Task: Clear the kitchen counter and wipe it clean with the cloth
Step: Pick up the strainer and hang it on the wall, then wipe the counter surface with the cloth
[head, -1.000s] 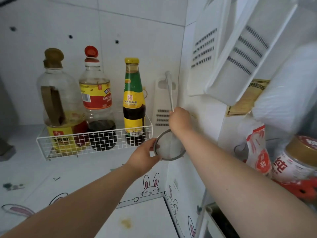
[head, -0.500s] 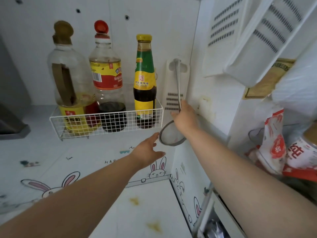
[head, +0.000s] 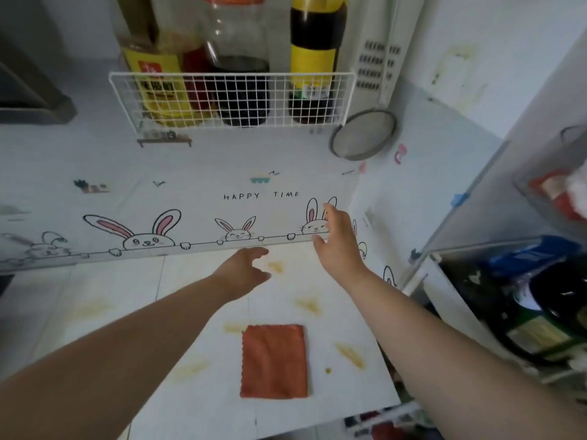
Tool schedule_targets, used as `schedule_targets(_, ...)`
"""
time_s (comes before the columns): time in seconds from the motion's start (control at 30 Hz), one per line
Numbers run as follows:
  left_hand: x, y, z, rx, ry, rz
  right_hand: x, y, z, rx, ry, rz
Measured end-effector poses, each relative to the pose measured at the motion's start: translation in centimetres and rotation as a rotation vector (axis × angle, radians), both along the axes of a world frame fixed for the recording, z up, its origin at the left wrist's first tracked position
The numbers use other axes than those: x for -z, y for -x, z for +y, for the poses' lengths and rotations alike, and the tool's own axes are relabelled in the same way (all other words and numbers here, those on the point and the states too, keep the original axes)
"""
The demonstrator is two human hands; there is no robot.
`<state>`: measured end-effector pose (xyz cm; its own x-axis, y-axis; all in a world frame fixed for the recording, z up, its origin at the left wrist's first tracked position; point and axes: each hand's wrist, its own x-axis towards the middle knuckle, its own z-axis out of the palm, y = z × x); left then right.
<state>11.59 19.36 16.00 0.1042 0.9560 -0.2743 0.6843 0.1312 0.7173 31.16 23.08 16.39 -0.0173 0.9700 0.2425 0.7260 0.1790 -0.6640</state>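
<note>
A folded orange cloth (head: 274,361) lies flat on the white counter (head: 133,328), near its front edge. The counter carries several yellowish smears (head: 349,355) around the cloth. My left hand (head: 244,270) hovers over the counter's back part, fingers loosely apart and holding nothing. My right hand (head: 337,239) is raised beside the rabbit-printed backsplash (head: 190,185), fingers spread and empty. A round mesh strainer (head: 363,134) hangs in the wall corner by its handle, above both hands.
A white wire rack (head: 232,103) on the wall holds three sauce bottles (head: 313,55). A white slotted board (head: 376,58) hangs behind the strainer handle. A shelf unit (head: 521,312) crowded with packets and jars stands right of the counter. A grey appliance (head: 28,100) sits far left.
My right hand let go of the strainer handle and both hands dropped toward the counter. My view tilted down, bringing the orange cloth and the stained counter into sight.
</note>
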Motion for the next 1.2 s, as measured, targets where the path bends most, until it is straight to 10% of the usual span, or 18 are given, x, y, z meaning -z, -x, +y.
schedule_targets(0.3, 9.4, 3.7, -4.7, -0.002, 0.154, 0.134, 10.5, 2.8, -5.0, -0.21, 0.31, -0.087)
schedule_targets(0.67, 17.3, 5.7, -8.3, 0.29, 0.273, 0.913, 20.9, 5.5, -12.6, -0.484, 0.437, -0.599)
schedule_targets(1.2, 19.5, 6.4, -7.5, 0.356, 0.259, 0.929, 24.5, 13.1, 0.3, -0.364, 0.386, -0.685)
